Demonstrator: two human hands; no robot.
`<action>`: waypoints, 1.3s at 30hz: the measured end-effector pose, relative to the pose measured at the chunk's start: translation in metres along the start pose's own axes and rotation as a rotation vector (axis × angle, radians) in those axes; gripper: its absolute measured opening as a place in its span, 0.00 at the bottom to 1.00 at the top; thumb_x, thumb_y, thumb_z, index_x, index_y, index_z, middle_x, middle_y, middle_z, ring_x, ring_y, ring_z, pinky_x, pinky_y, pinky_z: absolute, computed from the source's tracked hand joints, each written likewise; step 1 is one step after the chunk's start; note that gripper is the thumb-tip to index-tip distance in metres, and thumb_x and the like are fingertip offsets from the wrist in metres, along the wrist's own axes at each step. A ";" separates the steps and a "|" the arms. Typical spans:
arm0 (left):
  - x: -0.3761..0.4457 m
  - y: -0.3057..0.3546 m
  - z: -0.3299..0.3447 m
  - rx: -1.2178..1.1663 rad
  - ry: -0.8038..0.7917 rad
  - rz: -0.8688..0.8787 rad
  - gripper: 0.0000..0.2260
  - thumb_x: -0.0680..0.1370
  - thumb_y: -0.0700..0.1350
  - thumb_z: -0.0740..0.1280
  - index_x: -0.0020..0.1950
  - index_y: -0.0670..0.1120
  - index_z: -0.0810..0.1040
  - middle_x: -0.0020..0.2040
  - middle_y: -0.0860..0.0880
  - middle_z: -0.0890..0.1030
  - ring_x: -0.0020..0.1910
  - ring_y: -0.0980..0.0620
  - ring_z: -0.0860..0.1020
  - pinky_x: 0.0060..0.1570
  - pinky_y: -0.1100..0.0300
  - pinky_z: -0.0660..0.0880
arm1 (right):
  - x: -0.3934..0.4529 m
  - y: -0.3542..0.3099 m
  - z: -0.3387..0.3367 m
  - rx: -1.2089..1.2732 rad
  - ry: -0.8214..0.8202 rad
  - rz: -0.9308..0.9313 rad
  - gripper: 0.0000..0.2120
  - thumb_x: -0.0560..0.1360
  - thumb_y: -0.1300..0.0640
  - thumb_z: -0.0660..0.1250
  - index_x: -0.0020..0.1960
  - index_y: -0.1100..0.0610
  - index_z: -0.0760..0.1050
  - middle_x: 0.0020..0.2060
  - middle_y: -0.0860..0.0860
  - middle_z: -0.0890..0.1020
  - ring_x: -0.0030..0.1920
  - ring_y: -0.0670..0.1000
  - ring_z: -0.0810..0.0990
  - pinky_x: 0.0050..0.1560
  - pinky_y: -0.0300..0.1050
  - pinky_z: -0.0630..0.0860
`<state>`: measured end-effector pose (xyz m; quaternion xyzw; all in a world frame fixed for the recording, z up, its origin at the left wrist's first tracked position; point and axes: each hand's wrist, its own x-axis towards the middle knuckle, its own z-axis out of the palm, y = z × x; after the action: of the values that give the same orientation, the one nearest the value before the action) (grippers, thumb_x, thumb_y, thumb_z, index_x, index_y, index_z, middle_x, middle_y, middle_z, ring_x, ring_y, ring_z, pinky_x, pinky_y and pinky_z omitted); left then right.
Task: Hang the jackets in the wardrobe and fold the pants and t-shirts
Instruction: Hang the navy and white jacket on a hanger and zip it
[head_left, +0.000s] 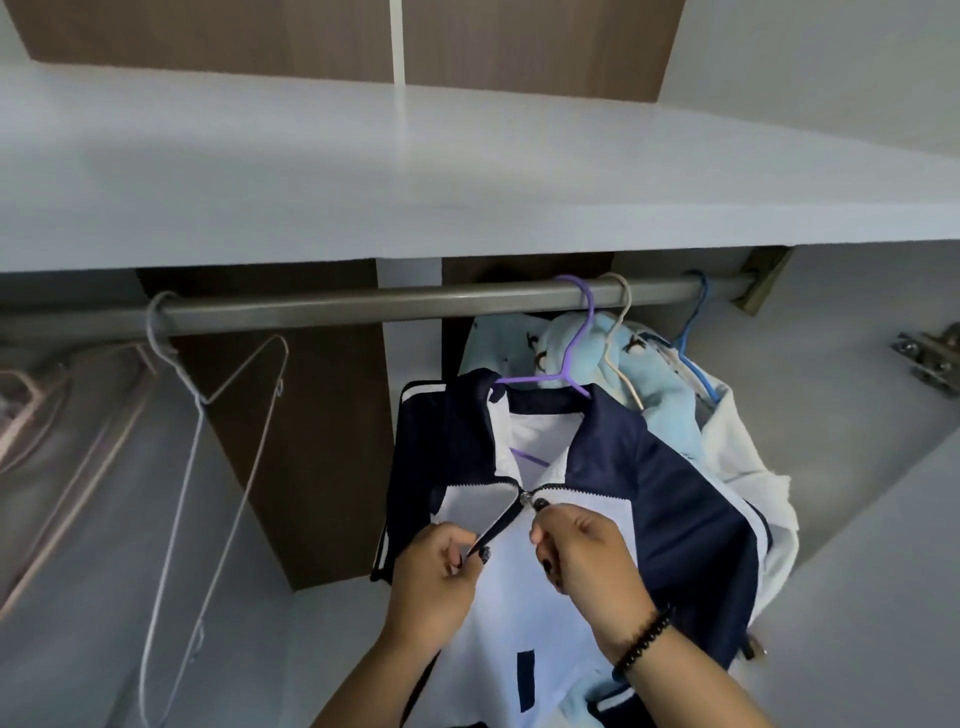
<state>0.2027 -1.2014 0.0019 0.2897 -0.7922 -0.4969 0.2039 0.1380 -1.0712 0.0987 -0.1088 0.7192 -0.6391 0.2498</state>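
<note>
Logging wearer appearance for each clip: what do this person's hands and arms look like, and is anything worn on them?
Both forearms are bare, no sleeves. The right hand has a black beaded bracelet at its wrist. The left hand shows dark-painted nails.

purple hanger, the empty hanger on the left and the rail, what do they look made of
Purple hanger: likely plastic, or coated wire; matte, even colour. Empty hanger: thin wire, apparently white-coated, with a twisted neck. Rail: looks like metal, grey with a soft satin sheen along its top.
</note>
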 end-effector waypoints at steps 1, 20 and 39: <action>0.002 0.002 -0.002 -0.046 -0.006 -0.030 0.10 0.73 0.34 0.70 0.40 0.49 0.81 0.31 0.55 0.71 0.29 0.61 0.71 0.32 0.71 0.66 | 0.001 0.001 -0.003 -0.033 -0.013 0.043 0.16 0.75 0.68 0.57 0.29 0.59 0.69 0.21 0.50 0.67 0.20 0.46 0.62 0.22 0.34 0.60; 0.132 0.093 0.003 -0.022 -0.076 -0.081 0.12 0.79 0.46 0.64 0.35 0.50 0.73 0.44 0.41 0.83 0.44 0.40 0.80 0.45 0.52 0.76 | 0.043 -0.034 -0.062 -0.682 0.355 -0.024 0.07 0.73 0.55 0.65 0.47 0.58 0.73 0.40 0.55 0.82 0.45 0.59 0.81 0.47 0.52 0.78; 0.061 0.071 0.063 -0.138 -0.301 0.201 0.17 0.82 0.46 0.59 0.34 0.47 0.61 0.26 0.55 0.63 0.28 0.56 0.60 0.33 0.59 0.61 | -0.009 0.084 -0.065 -0.828 0.418 -0.367 0.14 0.75 0.69 0.64 0.53 0.53 0.80 0.33 0.46 0.81 0.34 0.44 0.78 0.38 0.29 0.73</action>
<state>0.0997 -1.1756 0.0415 0.1170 -0.8028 -0.5648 0.1510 0.1270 -0.9969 0.0233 -0.1935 0.9163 -0.3413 -0.0804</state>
